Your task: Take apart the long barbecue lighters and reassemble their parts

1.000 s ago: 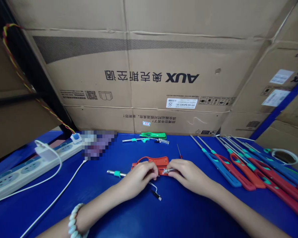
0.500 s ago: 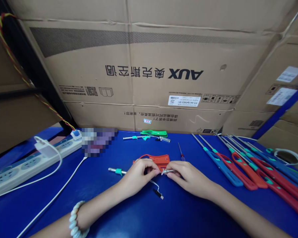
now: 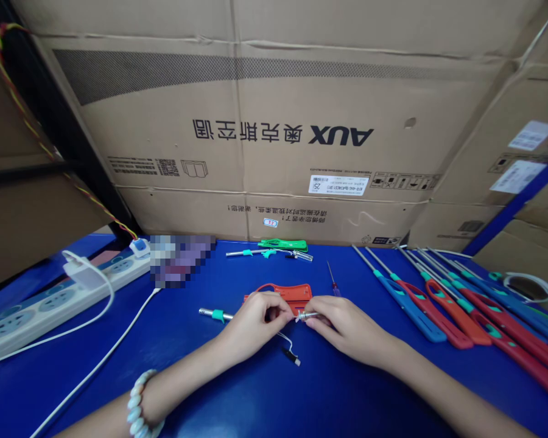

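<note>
Both hands meet over the front of an open orange lighter casing. My left hand is closed in a pinch; what lies between its fingertips is too small to make out. Pinched in my right hand is a small lighter part, metallic with a whitish end facing the left fingertips. A metal lighter tube with a teal collar lies left of my left hand, its inner end hidden. Below the hands, a white wire leads to a small black piece on the blue table.
Behind lie a green lighter casing with loose parts and a small screwdriver. Several long lighters fan out at right. A power strip with white cables stands left; a cardboard wall closes the back.
Very little differs. The fingers of both hands shift slightly around the small lighter part; the things on the table stay in place.
</note>
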Available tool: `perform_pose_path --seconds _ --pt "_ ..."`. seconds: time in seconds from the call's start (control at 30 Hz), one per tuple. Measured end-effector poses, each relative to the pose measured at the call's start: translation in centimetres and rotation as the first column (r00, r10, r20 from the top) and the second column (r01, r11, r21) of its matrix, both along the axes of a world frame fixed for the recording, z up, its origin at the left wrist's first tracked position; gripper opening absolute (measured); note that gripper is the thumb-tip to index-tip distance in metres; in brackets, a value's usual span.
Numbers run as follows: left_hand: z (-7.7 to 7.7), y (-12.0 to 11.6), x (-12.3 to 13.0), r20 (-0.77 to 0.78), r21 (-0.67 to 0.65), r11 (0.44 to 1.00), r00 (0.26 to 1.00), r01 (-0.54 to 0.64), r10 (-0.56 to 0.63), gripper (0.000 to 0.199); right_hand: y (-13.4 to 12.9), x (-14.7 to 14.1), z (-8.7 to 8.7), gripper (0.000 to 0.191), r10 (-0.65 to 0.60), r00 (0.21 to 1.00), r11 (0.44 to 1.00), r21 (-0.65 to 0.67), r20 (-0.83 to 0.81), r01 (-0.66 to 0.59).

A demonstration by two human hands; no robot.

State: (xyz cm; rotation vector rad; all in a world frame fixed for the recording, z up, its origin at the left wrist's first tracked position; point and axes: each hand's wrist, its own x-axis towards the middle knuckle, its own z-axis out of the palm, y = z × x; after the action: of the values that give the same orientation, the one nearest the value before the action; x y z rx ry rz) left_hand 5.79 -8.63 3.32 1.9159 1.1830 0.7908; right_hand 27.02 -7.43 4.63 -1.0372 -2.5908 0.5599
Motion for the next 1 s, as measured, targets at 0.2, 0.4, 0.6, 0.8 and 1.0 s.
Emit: perform_pose_path --seconds 0.2,0.4,0.6,0.8,1.0 --pt "-0.21 0.05 -0.03 -0.011 0.023 1.000 1.000 0.010 -0.009 0.017 0.07 0.04 -0.12 0.014 -0.001 1.000 1.000 0.003 0.002 0.001" --pt "-0.18 -0.02 0.11 -0.026 0.048 0.999 1.000 0.013 -0.012 0.017 0.03 -0.20 -0.01 0.015 -0.001 1.000 1.000 0.007 0.012 0.001" --pt "-0.29 -0.14 0.12 -0.038 0.095 0.995 0.999 0.019 -0.016 0.017 -0.28 -0.38 0.05 0.016 -0.001 1.000 1.000 0.025 0.027 0.001" --pt "-0.27 -0.23 0.17 -0.037 0.110 0.994 0.999 0.016 -0.012 0.016 -0.23 -0.63 -0.03 0.016 -0.001 1.000 0.999 0.038 0.023 0.000" --pt "-0.12 -0.22 0.30 -0.049 0.123 0.992 0.999 0.005 0.001 0.017 -0.28 -0.64 -0.24 0.016 0.002 1.000 0.999 0.038 0.025 -0.002"
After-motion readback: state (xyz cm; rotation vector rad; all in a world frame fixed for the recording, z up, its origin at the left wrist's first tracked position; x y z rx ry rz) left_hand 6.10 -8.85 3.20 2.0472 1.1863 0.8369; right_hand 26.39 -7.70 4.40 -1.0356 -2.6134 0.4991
